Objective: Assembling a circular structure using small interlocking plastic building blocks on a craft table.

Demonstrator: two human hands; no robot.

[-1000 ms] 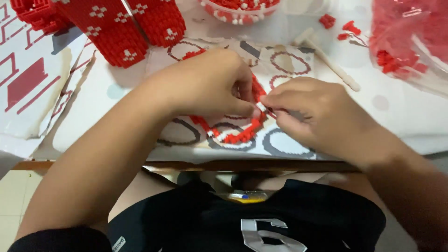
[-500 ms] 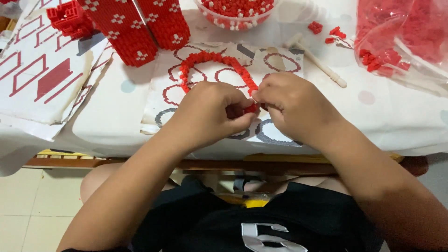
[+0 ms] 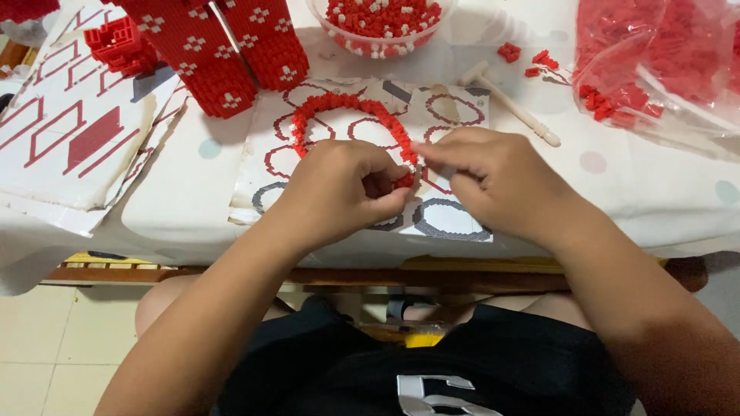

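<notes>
A ring of small red building bricks [image 3: 347,104] lies on a printed pattern sheet [image 3: 451,223] near the table's front edge. My left hand [image 3: 339,189] curls over the ring's near side and grips it. My right hand [image 3: 493,177] pinches the ring's right end at a small white piece, fingertips meeting the left hand's. The ring's lower part is hidden under both hands.
A tall red brick model with white marks [image 3: 223,46] stands at the back left beside instruction sheets [image 3: 69,139]. A bowl of red and white bricks [image 3: 378,23] sits at the back. A plastic bag of red bricks [image 3: 663,62], loose bricks [image 3: 532,58] and a white stick tool [image 3: 512,104] lie right.
The view has tilted down and pulled back, so the table sits higher in frame. Both hands stayed together on the red ring, and more of its arc now shows beyond them.
</notes>
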